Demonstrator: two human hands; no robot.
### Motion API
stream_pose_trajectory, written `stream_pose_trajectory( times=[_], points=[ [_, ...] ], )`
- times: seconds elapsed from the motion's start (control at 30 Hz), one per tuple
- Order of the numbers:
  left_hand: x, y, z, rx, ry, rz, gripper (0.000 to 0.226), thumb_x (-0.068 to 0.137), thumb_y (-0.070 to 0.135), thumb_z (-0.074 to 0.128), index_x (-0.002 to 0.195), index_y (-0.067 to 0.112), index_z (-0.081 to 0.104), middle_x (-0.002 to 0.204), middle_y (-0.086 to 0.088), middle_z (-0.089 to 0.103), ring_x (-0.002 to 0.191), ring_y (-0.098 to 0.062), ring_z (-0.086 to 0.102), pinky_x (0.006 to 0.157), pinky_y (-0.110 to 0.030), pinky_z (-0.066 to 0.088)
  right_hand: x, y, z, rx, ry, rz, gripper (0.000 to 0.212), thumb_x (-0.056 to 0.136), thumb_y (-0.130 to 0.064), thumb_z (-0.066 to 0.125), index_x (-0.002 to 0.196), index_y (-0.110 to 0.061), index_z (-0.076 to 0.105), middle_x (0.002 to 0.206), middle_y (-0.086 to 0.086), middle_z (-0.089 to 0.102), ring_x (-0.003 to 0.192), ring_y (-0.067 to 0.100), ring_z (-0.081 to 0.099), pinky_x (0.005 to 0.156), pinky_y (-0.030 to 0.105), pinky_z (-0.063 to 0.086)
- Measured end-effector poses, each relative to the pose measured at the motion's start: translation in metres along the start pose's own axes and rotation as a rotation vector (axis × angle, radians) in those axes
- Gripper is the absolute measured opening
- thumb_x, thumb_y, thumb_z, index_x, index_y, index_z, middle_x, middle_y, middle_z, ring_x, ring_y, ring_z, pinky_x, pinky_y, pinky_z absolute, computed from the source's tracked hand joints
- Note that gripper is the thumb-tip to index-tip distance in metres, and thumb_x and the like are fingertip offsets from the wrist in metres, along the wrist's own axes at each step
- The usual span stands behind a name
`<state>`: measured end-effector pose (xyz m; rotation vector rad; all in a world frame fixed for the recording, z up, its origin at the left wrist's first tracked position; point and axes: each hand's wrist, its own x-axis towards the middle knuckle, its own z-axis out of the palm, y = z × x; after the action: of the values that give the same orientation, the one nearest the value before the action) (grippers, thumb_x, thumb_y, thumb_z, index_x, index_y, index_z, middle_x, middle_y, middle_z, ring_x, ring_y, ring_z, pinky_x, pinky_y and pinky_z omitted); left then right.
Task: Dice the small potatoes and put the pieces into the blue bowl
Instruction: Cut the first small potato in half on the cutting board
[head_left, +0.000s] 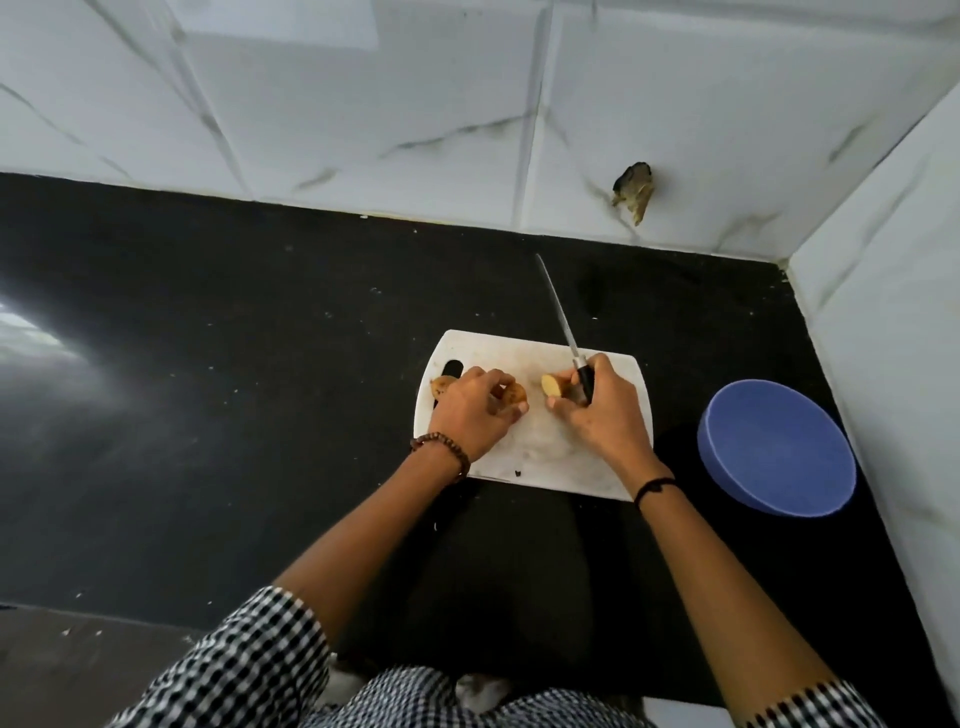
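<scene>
Potato piece: a cut potato piece (550, 385) lies on the cutting board (540, 467), pale yellow face up, touching the right hand's thumb and fingertips; I cannot tell whether it is pinched.
Whole potato: a brown potato (515, 397) sits just left of the piece, under the left hand.
Second potato: another potato (441, 386) lies at the board's left edge, beside the handle slot.
Left hand: the left hand (475, 410) has its fingers curled over the brown potato, gripping it.
Right hand: the right hand (602, 410) is clenched round the black handle of the knife (563, 325), blade pointing away towards the wall.
Blue bowl: the blue bowl (779, 441) stands right of the board, apart from it.
Table: a black table (260, 364) carries the board and bowl.
</scene>
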<state>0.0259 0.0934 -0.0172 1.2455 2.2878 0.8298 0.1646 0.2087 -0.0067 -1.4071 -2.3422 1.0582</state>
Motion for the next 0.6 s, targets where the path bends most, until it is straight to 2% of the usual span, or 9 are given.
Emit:
stream_pose_trajectory(
  times=[0.07,0.13,0.23,0.37,0.47,0.6],
  points=[
    [0.0,0.0,0.0,0.009,-0.011,0.002,0.041,0.085,0.042,0.066,0.121,0.024,0.058,0.11,0.005,0.055,0.087,-0.007,0.056,0.083,-0.027,0.051,0.004,-0.005,-0.002,0.055,-0.009,-0.001,0.045,0.08,-0.032,0.084,0.107,-0.02,0.05,0.097,-0.01,0.06,0.088,0.007,0.059,0.069,0.014,0.043],
    [0.001,-0.001,0.001,0.016,-0.01,-0.001,0.042,0.084,0.044,0.066,0.121,0.025,0.058,0.108,0.006,0.053,0.084,-0.007,0.055,0.08,-0.026,0.051,0.011,-0.013,-0.003,0.08,-0.008,-0.021,0.048,0.077,-0.036,0.085,0.106,-0.018,0.052,0.094,-0.011,0.06,0.084,0.004,0.057,0.066,0.011,0.04],
    [0.002,-0.002,0.002,0.018,-0.002,0.007,0.042,0.082,0.044,0.067,0.119,0.025,0.059,0.105,0.006,0.053,0.083,-0.008,0.055,0.078,-0.027,0.051,0.03,-0.032,0.001,0.058,-0.005,-0.055,0.048,0.076,-0.04,0.086,0.103,-0.017,0.054,0.096,-0.008,0.059,0.085,0.006,0.057,0.068,0.018,0.044],
    [0.002,-0.004,0.003,0.009,0.01,0.018,0.042,0.081,0.042,0.069,0.118,0.024,0.061,0.104,0.004,0.054,0.084,-0.01,0.056,0.078,-0.029,0.052,0.057,-0.059,0.016,-0.034,-0.055,-0.087,0.046,0.074,-0.039,0.087,0.098,-0.018,0.053,0.096,-0.002,0.058,0.087,0.015,0.06,0.079,0.033,0.055],
    [0.002,-0.005,0.005,-0.01,0.019,0.025,0.038,0.081,0.039,0.071,0.114,0.023,0.063,0.104,0.004,0.054,0.083,-0.009,0.054,0.078,-0.028,0.052,0.067,-0.07,0.028,-0.135,-0.15,-0.101,0.044,0.076,-0.038,0.085,0.098,-0.017,0.053,0.099,0.002,0.058,0.09,0.019,0.061,0.082,0.035,0.055],
    [0.002,-0.004,0.006,-0.04,0.03,0.041,0.043,0.082,0.037,0.071,0.121,0.024,0.06,0.119,0.003,0.052,0.088,-0.008,0.053,0.079,-0.023,0.05,0.07,-0.071,0.037,-0.123,-0.235,-0.084,0.038,0.078,-0.034,0.082,0.097,-0.012,0.057,0.092,0.001,0.058,0.083,0.019,0.06,0.077,0.032,0.054]
  ],
)
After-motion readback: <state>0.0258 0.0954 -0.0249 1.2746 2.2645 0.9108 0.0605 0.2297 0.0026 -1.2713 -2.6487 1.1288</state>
